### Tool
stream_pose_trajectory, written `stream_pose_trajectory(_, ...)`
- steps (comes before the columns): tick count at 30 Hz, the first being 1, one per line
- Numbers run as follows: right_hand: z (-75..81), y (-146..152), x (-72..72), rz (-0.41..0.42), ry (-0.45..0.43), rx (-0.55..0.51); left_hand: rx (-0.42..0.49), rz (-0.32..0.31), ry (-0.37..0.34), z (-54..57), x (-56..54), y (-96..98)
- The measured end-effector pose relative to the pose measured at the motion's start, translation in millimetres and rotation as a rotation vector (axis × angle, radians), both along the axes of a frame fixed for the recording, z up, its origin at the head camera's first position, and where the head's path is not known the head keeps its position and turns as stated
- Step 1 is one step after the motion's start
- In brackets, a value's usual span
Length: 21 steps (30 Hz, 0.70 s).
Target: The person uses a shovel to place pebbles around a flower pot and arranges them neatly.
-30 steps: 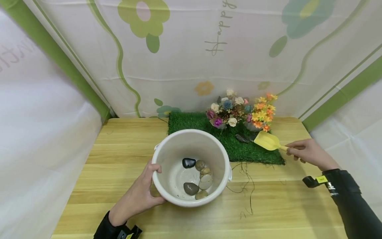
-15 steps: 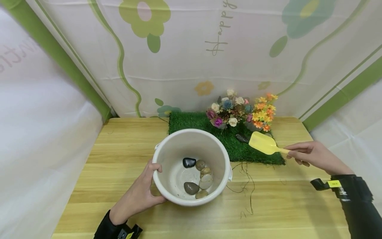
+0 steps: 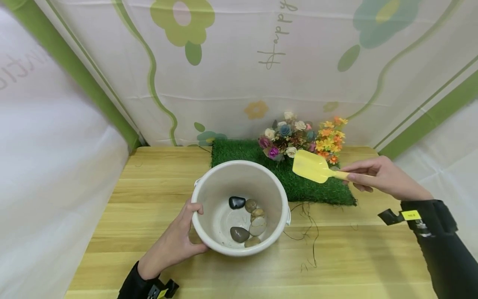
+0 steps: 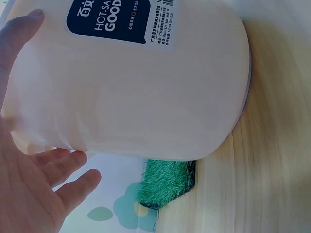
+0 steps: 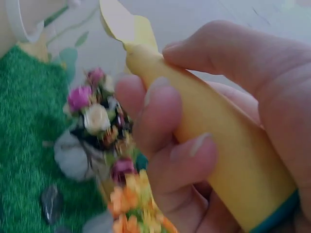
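My left hand grips the white bucket at its left side, fingers over the rim and thumb lower on the outer wall. Several smooth stones lie inside it, among them a black one and a dark grey one. My right hand holds a yellow toy shovel by its thick handle, fingers curled round it. The blade points left over the grass mat, and no stone shows on it. In the right wrist view a dark stone lies on the mat, hidden behind the blade from the head.
At the mat's back stand a bunch of mixed roses and a yellow-orange bunch, both in grey pots. Loose dark threads lie on the wooden table. A printed white curtain closes off the back.
The shovel first drew back slightly right, then rose and moved left, its blade now covering the dark stone in the head view. My left hand and the bucket stay put.
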State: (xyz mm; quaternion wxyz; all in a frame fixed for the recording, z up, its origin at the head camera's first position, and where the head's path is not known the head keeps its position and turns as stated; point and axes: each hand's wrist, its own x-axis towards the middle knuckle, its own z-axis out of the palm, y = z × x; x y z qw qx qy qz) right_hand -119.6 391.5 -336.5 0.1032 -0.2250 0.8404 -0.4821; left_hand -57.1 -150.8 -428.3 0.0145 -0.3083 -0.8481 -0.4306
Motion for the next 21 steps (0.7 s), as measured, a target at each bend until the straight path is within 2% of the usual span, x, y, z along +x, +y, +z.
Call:
stream_pose_trajectory(4, 12.1, -25.8, -8.1, 0.034, 0.018, 0.082, -0.004, -0.001, 0.001, -0.6, -0.1, -0.3)
stream_pose_trajectory(8, 21.3, -52.5, -20.3, 0.110, 0.051, 0.152, 0.001, 0.000, -0.005, -0.9, 0.5, -0.6)
stream_pose_trajectory(14, 30.2, -84.5, -39.8, 0.255, 0.027, 0.127, 0.011, -0.002, -0.011, -0.4, 0.7, -0.8)
stream_pose_trajectory(21, 37.4, -111.9, -46.3, 0.292, 0.054, 0.196, 0.011, -0.006, -0.014, 1.6, 1.1, -0.4)
